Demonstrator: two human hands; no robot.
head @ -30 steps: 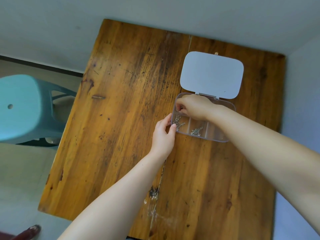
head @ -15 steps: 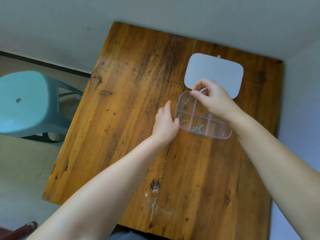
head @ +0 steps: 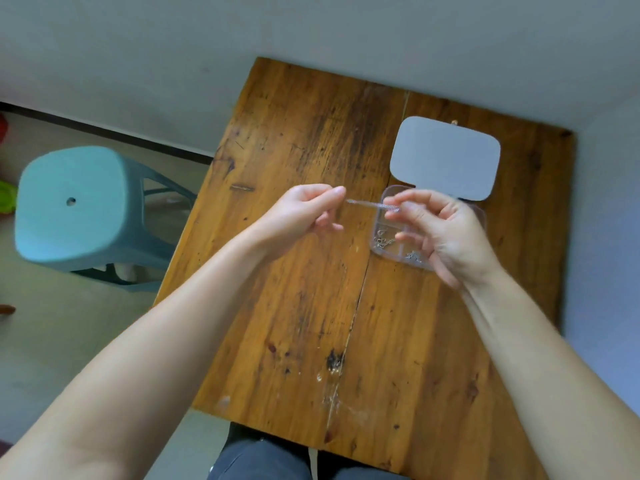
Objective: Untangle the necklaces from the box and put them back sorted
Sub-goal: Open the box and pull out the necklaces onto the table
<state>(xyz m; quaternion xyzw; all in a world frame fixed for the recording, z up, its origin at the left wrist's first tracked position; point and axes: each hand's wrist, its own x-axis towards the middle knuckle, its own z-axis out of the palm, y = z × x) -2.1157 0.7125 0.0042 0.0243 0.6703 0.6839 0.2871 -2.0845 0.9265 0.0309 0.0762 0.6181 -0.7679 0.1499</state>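
Observation:
A thin silver necklace [head: 372, 204] is stretched taut between my two hands above the table. My left hand [head: 304, 214] pinches its left end. My right hand [head: 440, 230] pinches the other end above the clear plastic box [head: 379, 237]. The box has several compartments; silver chains [head: 384, 241] lie in its near-left cells. Its grey lid [head: 445, 157] lies flat and open behind it. My right hand hides the middle and right part of the box.
The wooden table [head: 311, 306] stands against a grey wall, with another wall close on its right. A light blue plastic stool [head: 72, 209] stands on the floor to the left. My knees [head: 263, 459] show below the table's near edge.
My right hand lifted a necklace out of the box. My left hand left the box's side, rose and took the chain's other end; it is now pulled out between both hands.

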